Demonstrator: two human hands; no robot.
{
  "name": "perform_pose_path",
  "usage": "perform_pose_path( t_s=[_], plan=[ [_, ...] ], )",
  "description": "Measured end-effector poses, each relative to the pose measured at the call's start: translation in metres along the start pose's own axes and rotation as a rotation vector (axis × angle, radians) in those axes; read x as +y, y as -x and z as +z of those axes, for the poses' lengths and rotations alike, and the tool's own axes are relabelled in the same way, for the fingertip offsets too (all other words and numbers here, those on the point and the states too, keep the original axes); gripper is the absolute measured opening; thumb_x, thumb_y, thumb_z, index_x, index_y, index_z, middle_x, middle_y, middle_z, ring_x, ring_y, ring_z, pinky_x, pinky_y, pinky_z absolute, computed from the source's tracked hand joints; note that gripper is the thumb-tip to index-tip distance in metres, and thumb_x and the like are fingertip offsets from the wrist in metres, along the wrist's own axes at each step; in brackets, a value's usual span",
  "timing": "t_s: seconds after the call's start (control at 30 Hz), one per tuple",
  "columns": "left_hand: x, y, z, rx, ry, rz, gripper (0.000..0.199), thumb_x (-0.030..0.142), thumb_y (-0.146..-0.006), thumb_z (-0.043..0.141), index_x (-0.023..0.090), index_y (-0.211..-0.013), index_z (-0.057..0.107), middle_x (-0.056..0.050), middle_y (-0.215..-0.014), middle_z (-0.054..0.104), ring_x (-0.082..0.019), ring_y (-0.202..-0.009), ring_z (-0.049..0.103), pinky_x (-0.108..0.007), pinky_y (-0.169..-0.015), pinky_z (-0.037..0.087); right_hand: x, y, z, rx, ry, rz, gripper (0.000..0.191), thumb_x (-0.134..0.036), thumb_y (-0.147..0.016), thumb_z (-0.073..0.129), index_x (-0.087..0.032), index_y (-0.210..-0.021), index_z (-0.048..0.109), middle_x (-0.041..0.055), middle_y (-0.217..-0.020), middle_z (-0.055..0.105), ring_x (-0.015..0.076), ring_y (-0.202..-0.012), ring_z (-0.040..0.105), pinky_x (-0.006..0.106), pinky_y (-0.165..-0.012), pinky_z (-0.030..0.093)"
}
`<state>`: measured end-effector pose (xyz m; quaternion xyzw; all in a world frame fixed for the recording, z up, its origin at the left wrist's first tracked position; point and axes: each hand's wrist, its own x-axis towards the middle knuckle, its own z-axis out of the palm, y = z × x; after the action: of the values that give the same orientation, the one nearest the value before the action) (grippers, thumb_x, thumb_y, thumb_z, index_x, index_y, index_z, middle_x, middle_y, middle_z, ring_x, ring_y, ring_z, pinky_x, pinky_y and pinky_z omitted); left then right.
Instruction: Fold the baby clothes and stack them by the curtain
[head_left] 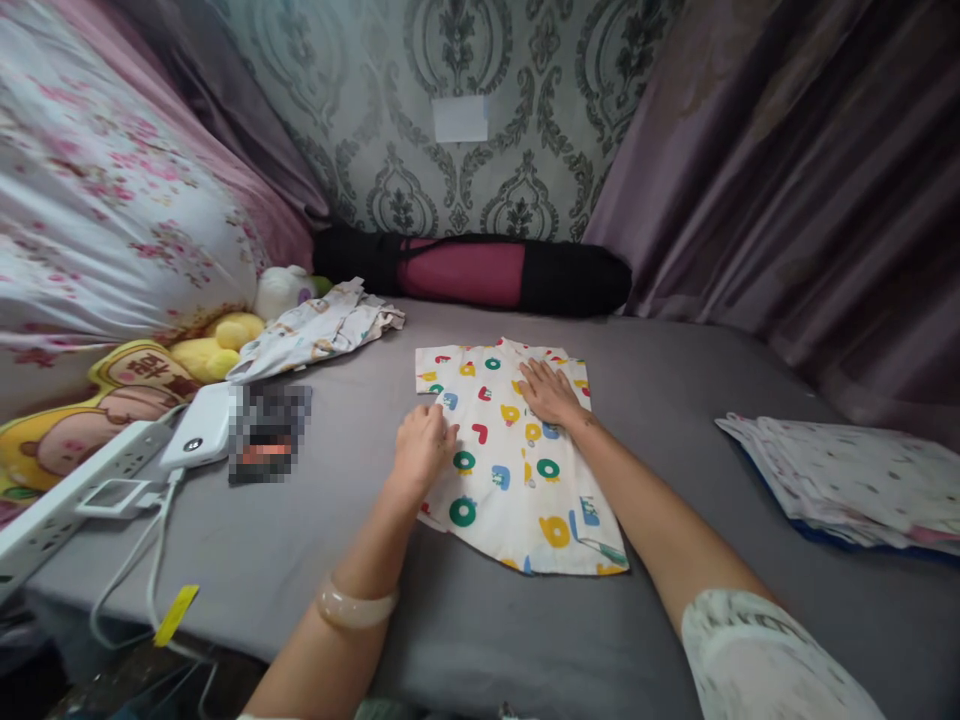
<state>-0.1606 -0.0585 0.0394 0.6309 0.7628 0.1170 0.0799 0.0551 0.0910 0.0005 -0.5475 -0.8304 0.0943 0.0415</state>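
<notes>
A small white short-sleeved shirt (517,500) printed with red, green, yellow and blue figures lies spread on the grey bed sheet (652,640). Its collar points away from me and its hem faces me. My left hand (426,445) is closed at the shirt's left side, below the sleeve, with its curled fingers on the fabric edge; the fingertips are partly hidden. Flat on the upper right of the shirt rests my right hand (551,395), fingers stretched out and spread, holding nothing.
Folded clothes (847,480) are stacked at right. A crumpled patterned garment (322,325) lies at left near plush toys (221,345). A power strip (90,490), white power bank (201,425) and cables sit at the left edge. A black and maroon roll bag (465,270) lies against the wall.
</notes>
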Motion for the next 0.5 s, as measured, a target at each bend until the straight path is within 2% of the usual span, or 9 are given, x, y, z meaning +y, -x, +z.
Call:
perform_pose_path(
  t_s=[0.17,0.37,0.43,0.5],
  plan=[
    [-0.012,-0.002,-0.011,-0.067,-0.002,-0.079,0.025,0.034,-0.092,0.049,0.016,-0.108,0.056,-0.014,-0.112,0.061,-0.027,-0.107,0.058,-0.032,-0.083,0.045,0.002,-0.001,0.004,0.055,-0.052,-0.007,0.060,-0.045,-0.099,0.019,-0.019,-0.152,0.027,0.0066,-0.159,0.020,0.0246,-0.146,0.014,0.048,-0.118,0.011],
    [-0.024,-0.006,-0.016,-0.172,0.037,-0.129,0.028,0.038,-0.089,0.051,0.016,-0.105,0.058,-0.014,-0.111,0.066,-0.026,-0.103,0.062,-0.030,-0.077,0.045,-0.002,0.008,0.004,0.353,-0.059,-0.049,0.051,-0.036,-0.100,0.023,-0.010,-0.136,0.050,0.0133,-0.145,0.046,0.0211,-0.135,0.038,0.033,-0.113,0.026],
    [-0.026,-0.007,-0.016,-0.208,0.079,-0.144,0.030,0.041,-0.087,0.053,0.016,-0.103,0.060,-0.015,-0.111,0.066,-0.025,-0.101,0.063,-0.029,-0.075,0.045,-0.004,0.012,0.002,0.369,-0.039,-0.077,0.046,-0.033,-0.100,0.024,-0.013,-0.126,0.057,0.0123,-0.133,0.057,0.0215,-0.124,0.048,0.032,-0.106,0.033],
    [-0.028,-0.008,-0.016,-0.224,0.113,-0.146,0.031,0.042,-0.087,0.053,0.016,-0.101,0.061,-0.015,-0.110,0.067,-0.026,-0.099,0.063,-0.029,-0.072,0.045,-0.006,0.014,-0.001,0.333,-0.003,-0.089,0.042,-0.032,-0.100,0.027,-0.016,-0.115,0.062,0.0106,-0.122,0.063,0.0223,-0.113,0.054,0.032,-0.100,0.037]
  ],
)
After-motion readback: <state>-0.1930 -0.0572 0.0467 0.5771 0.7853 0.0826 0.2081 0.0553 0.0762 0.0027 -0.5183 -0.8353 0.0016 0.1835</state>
